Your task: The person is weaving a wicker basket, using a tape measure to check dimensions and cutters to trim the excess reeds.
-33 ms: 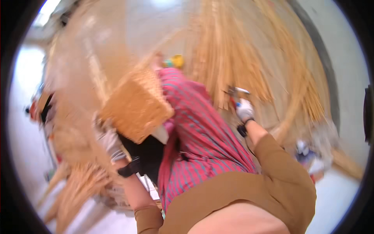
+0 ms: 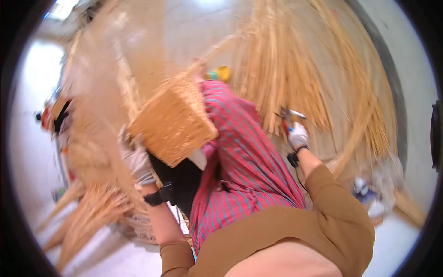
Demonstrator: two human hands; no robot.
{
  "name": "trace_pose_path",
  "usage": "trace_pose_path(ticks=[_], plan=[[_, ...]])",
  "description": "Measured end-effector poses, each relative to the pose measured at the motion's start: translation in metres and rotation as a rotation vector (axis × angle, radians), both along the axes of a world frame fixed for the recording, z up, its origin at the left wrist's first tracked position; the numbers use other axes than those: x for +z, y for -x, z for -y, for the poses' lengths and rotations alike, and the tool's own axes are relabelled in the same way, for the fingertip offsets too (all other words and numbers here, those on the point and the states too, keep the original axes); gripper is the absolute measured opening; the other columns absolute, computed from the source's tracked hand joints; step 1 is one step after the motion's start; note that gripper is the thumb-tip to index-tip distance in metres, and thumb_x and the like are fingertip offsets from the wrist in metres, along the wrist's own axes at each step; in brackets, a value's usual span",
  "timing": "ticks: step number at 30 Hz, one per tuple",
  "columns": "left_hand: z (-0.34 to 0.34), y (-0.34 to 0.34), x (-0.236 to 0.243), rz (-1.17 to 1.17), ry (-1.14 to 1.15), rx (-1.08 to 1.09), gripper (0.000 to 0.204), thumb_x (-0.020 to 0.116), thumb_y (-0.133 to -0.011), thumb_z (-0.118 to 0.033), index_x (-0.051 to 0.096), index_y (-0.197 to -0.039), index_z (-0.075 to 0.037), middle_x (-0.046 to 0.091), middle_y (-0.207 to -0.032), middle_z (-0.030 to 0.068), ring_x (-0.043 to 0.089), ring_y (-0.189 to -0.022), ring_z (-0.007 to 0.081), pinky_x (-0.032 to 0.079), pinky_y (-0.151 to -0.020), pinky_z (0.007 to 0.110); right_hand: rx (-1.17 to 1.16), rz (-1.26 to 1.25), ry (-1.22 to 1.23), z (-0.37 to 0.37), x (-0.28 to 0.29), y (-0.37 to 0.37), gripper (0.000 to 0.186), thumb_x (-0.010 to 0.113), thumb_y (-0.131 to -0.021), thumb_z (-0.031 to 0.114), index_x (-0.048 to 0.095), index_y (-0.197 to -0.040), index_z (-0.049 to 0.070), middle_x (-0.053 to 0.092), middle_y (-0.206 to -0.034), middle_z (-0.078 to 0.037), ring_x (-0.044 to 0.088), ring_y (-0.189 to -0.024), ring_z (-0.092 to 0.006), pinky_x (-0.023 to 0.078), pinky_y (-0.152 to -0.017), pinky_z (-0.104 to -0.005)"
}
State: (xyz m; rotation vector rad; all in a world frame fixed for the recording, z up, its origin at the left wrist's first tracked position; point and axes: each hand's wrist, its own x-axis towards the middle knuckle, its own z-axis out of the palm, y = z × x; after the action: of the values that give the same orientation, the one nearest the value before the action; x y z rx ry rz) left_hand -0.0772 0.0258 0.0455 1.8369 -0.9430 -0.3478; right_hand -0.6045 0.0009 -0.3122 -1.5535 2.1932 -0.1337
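A square, tan woven basket lies tilted against my lap, its flat face turned toward me. My left hand, in a pale glove, grips the basket's lower left edge with the fingers closed on it. Out to the right, over the floor, my gloved right hand is closed around a red-handled hand tool with a dark metal head. Its exact kind is too blurred to tell. The tool is apart from the basket, near the ends of loose strips.
Long tan strips fan out on the floor ahead, with another bundle further right. More strips lie at the lower left. Clear plastic wrapping is at the right. A yellow object sits beyond my knees.
The whole scene has shifted slightly to the right in the picture. Both hands keep their holds on the basket and the tool.
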Motion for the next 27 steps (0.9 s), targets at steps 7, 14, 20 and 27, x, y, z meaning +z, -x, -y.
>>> trace_pose_path(ticks=[7, 14, 20, 27], plan=[[-0.007, 0.012, 0.012, 0.242, 0.014, 0.040, 0.070, 0.080, -0.091, -0.004, 0.048, -0.154, -0.009, 0.057, -0.143, 0.0141, 0.059, -0.125, 0.0241, 0.052, -0.105, 0.037, 0.021, -0.028, -0.416, 0.021, -0.007, -0.012, 0.048, 0.065, -0.085, 0.018, 0.061, -0.129, 0.003, 0.068, -0.129, -0.029, 0.067, -0.119, -0.0440, 0.055, -0.100, -0.0476], [-0.005, 0.096, 0.036, 0.358, 0.102, -0.141, 0.045, 0.079, -0.093, -0.009, 0.065, -0.135, -0.005, 0.063, -0.132, 0.0124, 0.062, -0.123, 0.0279, 0.048, -0.109, 0.040, -0.256, 1.089, -0.238, 0.023, 0.043, 0.007, 0.033, 0.070, -0.093, 0.013, 0.062, -0.125, 0.010, 0.071, -0.108, -0.010, 0.074, -0.097, -0.0232, 0.062, -0.079, -0.0378], [-0.018, 0.205, 0.042, 0.690, -0.078, -0.839, 0.097, 0.093, -0.066, -0.043, 0.056, -0.152, -0.021, 0.043, -0.159, 0.0251, 0.041, -0.148, 0.0459, 0.043, -0.116, 0.051, 0.318, 1.460, -0.209, 0.026, 0.308, -0.101, 0.043, 0.079, -0.092, 0.015, 0.057, -0.127, 0.003, 0.070, -0.111, -0.009, 0.070, -0.099, -0.0184, 0.060, -0.088, -0.0350], [-0.046, 0.202, 0.029, 0.199, -0.152, -0.959, 0.105, 0.091, -0.077, -0.040, 0.035, -0.163, -0.017, 0.065, -0.132, 0.0211, 0.069, -0.113, 0.0371, 0.059, -0.091, 0.043, 0.591, 1.465, -0.488, 0.015, 0.349, -0.136, 0.039, 0.083, -0.090, 0.019, 0.062, -0.117, 0.002, 0.069, -0.091, -0.005, 0.067, -0.077, -0.0141, 0.055, -0.067, -0.0273]])
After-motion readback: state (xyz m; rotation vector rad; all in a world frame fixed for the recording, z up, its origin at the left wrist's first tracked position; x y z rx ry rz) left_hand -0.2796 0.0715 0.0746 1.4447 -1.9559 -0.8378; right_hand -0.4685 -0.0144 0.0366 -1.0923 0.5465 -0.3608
